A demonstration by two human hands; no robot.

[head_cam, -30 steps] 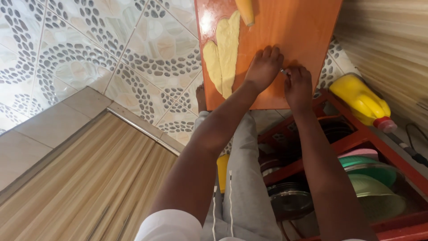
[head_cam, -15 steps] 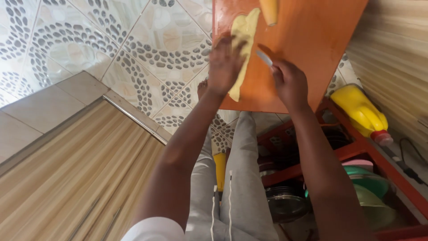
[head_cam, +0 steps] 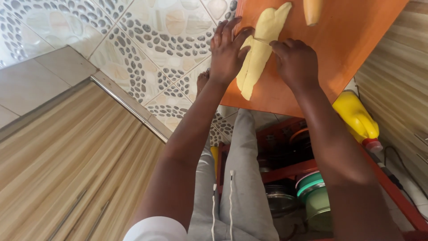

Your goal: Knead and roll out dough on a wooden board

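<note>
While the pale yellow peeled plantain is lying lengthwise on the orange table in the upper centre of the frame, both hands are working on it at its middle. The left hand is resting with fingers spread and slightly fanned, its thumb side pressing against the plantain's left edge and steadying it. The right hand is curled closed around a thin blade-like object, probably a knife, of which only a short silvery sliver is showing between the two hands; the handle is hidden in the fist. A second orange-yellow piece is lying at the top edge, apart from the hands. Below the table, in the lower right, a red rack is holding pots and green lidded containers, and a yellow bottle is leaning at the right. Judged from this view, the cut is best made with the blade square across the plantain, the left fingertips kept back from the edge and curled rather than fanned, and the pressure drawn steadily so that the soft flesh is sliced, not crushed. The plantain is sitting near the table's edge, so holding it firmly is advisable.
</note>
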